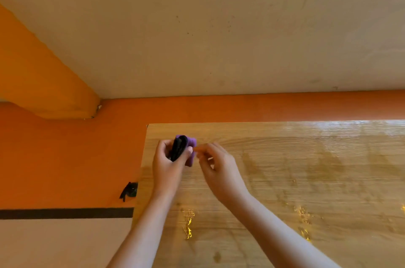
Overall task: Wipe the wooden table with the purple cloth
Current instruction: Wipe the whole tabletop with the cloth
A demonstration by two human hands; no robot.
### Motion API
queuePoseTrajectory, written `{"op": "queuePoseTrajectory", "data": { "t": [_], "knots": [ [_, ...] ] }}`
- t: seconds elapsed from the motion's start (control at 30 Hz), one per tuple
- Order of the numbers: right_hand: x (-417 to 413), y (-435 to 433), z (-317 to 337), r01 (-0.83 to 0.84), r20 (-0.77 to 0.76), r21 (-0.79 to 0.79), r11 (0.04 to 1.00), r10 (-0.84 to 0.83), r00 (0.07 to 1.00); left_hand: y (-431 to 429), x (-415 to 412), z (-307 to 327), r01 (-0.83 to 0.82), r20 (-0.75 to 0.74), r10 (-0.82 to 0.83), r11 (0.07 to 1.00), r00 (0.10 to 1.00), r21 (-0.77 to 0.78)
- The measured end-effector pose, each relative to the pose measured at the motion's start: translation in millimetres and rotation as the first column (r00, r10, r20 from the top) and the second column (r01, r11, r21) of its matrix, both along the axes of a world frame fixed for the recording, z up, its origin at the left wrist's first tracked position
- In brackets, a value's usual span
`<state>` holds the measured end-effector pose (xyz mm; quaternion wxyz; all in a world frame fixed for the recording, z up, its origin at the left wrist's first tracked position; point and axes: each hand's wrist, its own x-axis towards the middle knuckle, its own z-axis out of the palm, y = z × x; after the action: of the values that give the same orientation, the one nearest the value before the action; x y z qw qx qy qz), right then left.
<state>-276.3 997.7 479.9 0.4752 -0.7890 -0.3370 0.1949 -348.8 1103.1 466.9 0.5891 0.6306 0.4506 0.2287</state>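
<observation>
Fig.: your two hands over the far-left corner of the wooden table [306, 169].

L hand [167, 164]: fingers and thumb curled round the purple cloth [192, 147], which is bunched small and held up off the top. A dark folded part [178, 147] sits in the same grip; can't tell if it is the cloth's own fold or sth else.

R hand [219, 164]: just right of the L, fingers loosely bent, tips at the cloth's right edge. Can't tell whether they pinch it or only touch.

Edges: the table's left edge runs just left of your L hand and wrist. The far edge lies a little beyond both hands, and the corner sits beyond-left of the L hand. Beyond the far edge is an orange band [241, 108].

Open room: bare top stretches wide to the right of your R hand, w/ glossy streaks and glare patches. More top runs back toward you under both forearms.

Off the table, left of your L wrist: a small black object [129, 190] against the table edge. Nearer you from it lies a dark stripe [65, 213].
</observation>
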Motion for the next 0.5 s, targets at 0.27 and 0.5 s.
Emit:
{"op": "queuePoseTrajectory", "data": {
  "t": [0.27, 0.5],
  "knots": [
    [-31, 7, -14, 0.047, -0.361, 0.032, 0.998, -0.032, 0.932, -42, -42, -4, -0.078, 0.117, 0.077, 0.997, 0.990, -0.002],
    [-8, 42, -38, -0.080, -0.277, -0.075, 0.994, 0.056, 0.959, -46, -66, -15, -0.289, 0.016, 0.291, 0.939, 0.957, 0.189]
  ]
}}
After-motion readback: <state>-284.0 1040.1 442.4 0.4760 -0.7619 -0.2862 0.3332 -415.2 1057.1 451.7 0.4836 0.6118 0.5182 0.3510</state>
